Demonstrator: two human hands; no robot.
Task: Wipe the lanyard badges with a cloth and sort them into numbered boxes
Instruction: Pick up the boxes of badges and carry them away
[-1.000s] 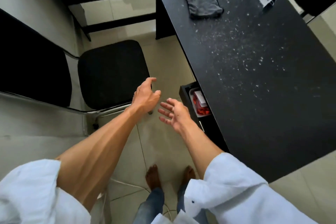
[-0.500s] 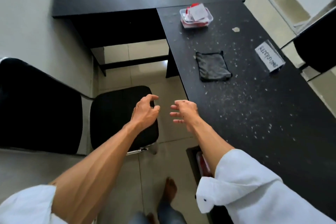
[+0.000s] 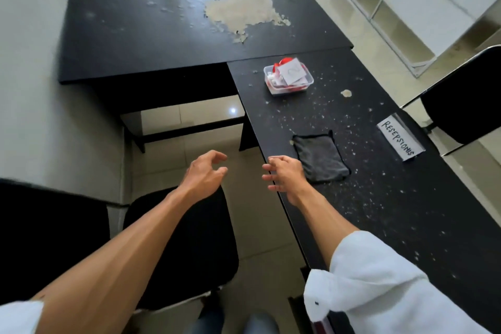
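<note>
A clear plastic box [image 3: 288, 79] with a paper label marked 2 holds red lanyard badges and stands on the black desk [image 3: 379, 198] at its far end. A folded grey cloth [image 3: 320, 158] lies flat on the desk nearer to me. My right hand [image 3: 283, 173] hovers over the desk's left edge, just left of the cloth, fingers spread and empty. Left of the desk, above the floor, my left hand [image 3: 204, 173] hangs empty with loosely curled fingers.
A second black desk [image 3: 162, 30] with a worn pale patch joins at the back. A paper sign reading RESEPSIONIS [image 3: 400, 137] lies right of the cloth. A black chair [image 3: 187, 247] stands below my left arm, another chair [image 3: 466, 97] at the right.
The view has tilted up from the floor and the under-desk shelf to the desk tops. Both hands rose with it; the right hand now reaches the desk edge beside the cloth.
</note>
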